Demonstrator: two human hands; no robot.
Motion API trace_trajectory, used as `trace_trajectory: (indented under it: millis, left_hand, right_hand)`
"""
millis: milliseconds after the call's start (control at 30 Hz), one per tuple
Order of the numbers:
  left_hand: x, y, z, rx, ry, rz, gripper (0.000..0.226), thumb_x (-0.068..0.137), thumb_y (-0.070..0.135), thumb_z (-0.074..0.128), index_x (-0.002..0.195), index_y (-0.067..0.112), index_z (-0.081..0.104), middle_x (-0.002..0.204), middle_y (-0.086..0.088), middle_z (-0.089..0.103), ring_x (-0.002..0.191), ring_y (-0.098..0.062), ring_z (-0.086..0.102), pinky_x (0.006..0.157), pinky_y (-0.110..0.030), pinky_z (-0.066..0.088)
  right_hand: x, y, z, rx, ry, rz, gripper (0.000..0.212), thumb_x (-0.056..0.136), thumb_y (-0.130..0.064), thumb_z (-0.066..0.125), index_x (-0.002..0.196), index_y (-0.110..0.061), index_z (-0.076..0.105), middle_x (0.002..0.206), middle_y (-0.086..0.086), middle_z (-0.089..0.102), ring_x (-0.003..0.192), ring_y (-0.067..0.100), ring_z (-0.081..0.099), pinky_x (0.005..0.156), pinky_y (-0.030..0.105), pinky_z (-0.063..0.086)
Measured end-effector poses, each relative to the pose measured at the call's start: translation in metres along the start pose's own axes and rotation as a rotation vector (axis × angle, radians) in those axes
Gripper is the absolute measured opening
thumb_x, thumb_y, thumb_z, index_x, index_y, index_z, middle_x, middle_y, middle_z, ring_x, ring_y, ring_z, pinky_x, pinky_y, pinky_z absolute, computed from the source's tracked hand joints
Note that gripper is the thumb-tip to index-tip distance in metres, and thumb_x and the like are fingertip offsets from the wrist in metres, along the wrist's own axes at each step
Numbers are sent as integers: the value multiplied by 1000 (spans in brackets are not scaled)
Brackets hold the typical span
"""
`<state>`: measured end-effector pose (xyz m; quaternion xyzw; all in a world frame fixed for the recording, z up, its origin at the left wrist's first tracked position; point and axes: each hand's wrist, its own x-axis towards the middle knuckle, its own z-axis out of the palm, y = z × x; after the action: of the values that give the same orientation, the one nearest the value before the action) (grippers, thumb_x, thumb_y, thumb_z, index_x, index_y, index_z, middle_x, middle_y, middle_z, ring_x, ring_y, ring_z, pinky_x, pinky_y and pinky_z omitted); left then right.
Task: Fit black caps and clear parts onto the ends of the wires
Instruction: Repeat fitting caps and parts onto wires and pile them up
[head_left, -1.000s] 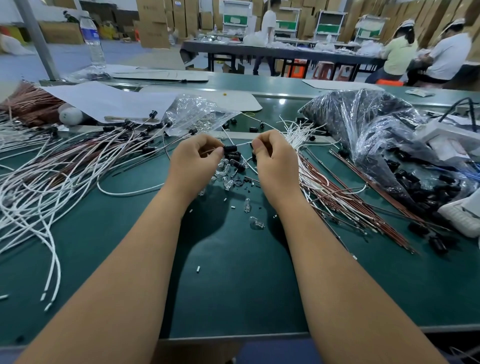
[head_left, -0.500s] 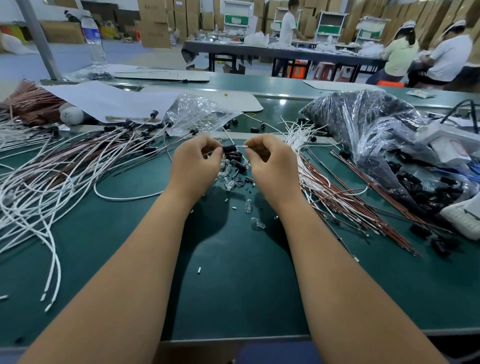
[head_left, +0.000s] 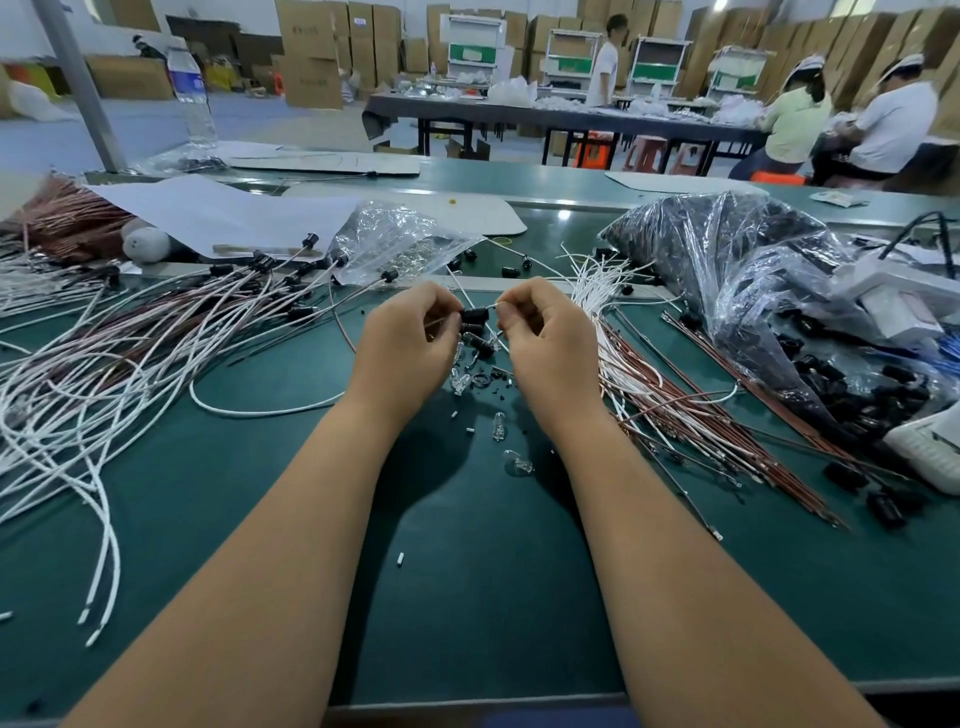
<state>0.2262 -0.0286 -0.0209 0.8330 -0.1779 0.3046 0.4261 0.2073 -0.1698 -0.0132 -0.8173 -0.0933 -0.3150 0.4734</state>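
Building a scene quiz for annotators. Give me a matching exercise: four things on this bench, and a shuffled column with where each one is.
Things:
1. black cap
2. water bottle
3. bag of black caps
4. capped wires

Places:
A. far left, standing upright by the grey post
B. between the left hand and the right hand
C. spread over the mat left of the hands
D. right of the hands, clear plastic, lying open

Pairs: 1-B, 2-A, 3-D, 4-C
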Motion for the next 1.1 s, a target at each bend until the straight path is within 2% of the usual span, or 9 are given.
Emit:
trace_trajectory:
  millis: [133, 267, 467, 567, 767, 967, 1100]
  left_hand:
    - [0, -2, 1, -30, -7, -33, 7, 87, 8, 62, 86, 15, 65, 67, 17, 56, 60, 3, 53, 59, -8, 39]
    - [0, -2, 2, -50, -3, -79, 9, 86, 13, 62, 84, 21, 64, 65, 15, 58, 58, -3, 53, 61, -25, 45]
    - [-1, -1, 1, -137, -15, -144, 6, 85, 15, 62, 84, 19, 66, 63, 7, 61, 57, -9, 55, 61, -29, 48]
    - [-1, 1, 0, -203, -23, -179, 7, 84, 13, 62, 83, 17, 68, 64, 0, 63, 57, -12, 54, 59, -30, 46]
    - [-2, 7, -2, -288, -15, -208, 13, 83, 9, 63, 77, 20, 67, 64, -8, 63, 56, -14, 52, 57, -28, 44]
    - [-2, 9, -3, -331, -2, -184, 17, 83, 8, 66, 74, 22, 67, 54, 4, 53, 49, -7, 44, 51, -18, 39]
    - [-2, 10, -4, -369, -2, -170, 9, 83, 11, 70, 77, 17, 70, 56, -1, 52, 51, -10, 42, 50, -17, 37]
  right_hand:
    - [0, 0, 0, 4, -9, 9, 7, 92, -9, 60, 86, -8, 64, 69, -7, 57, 63, 8, 50, 63, 24, 43]
    - [0, 0, 0, 14, -10, 22, 8, 93, -10, 59, 86, -9, 63, 70, -7, 58, 65, 10, 51, 64, 26, 43]
    - [0, -2, 0, 42, -5, 51, 8, 93, -9, 59, 85, -11, 61, 71, -5, 59, 65, 10, 51, 63, 22, 42]
    - [1, -2, 0, 57, -8, 71, 8, 93, -9, 58, 85, -10, 62, 73, -3, 60, 67, 12, 53, 64, 25, 43]
    - [0, -6, -2, 91, -12, 107, 10, 93, -9, 58, 85, -12, 62, 75, -1, 61, 70, 15, 55, 69, 32, 47]
    - [0, -8, -3, 122, -17, 134, 10, 93, -8, 58, 85, -13, 61, 78, 5, 63, 77, 25, 60, 74, 39, 50]
    - [1, -8, -2, 137, -19, 142, 10, 93, -7, 59, 85, -13, 61, 81, 10, 65, 80, 28, 61, 76, 43, 52]
